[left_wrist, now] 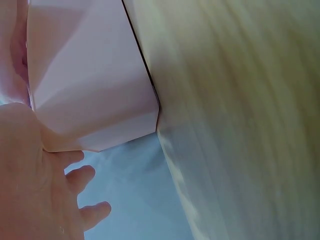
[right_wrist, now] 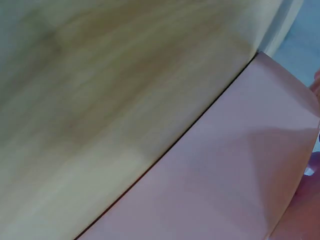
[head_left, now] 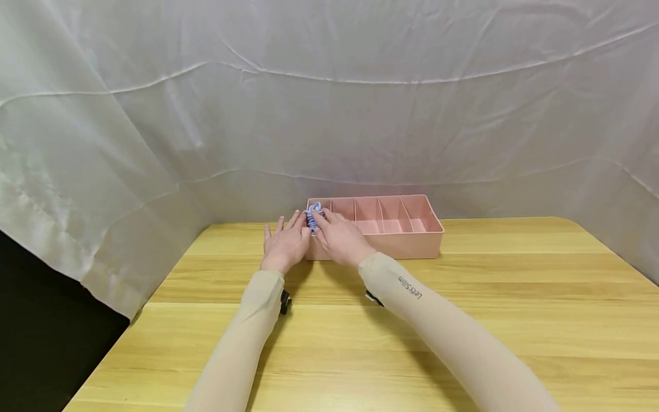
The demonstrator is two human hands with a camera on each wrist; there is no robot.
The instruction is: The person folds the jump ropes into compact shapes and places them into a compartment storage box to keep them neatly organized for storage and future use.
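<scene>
While both hands are gathered at the left end of the pink tray (head_left: 412,243), a blue-and-white striped bundle (head_left: 313,217) is seen at the tray's leftmost compartment, at rim height. The tray is divided into 5 compartments and is set on a wooden table (head_left: 463,320), close to the white drape (head_left: 329,114) behind it.

The right hand (head_left: 341,238) is laid over the tray's left front corner, its fingers touching the bundle from the right. Whether the bundle is pinched or only pressed cannot be told from the head view. In the right wrist view only the tray's outer wall (right_wrist: 240,170) and the table grain are shown, blurred, and the fingers are cut off at the frame edge.

The left hand (head_left: 285,245) is placed just outside the tray's left end, fingers straight and spread, fingertips reaching the bundle's left side. In the left wrist view the relaxed fingers (left_wrist: 85,177) are seen beside the tray's corner (left_wrist: 100,95); nothing is gripped.

Beige sleeves (head_left: 412,292) are worn on both forearms. The 4 compartments right of the bundle are seen bare.
</scene>
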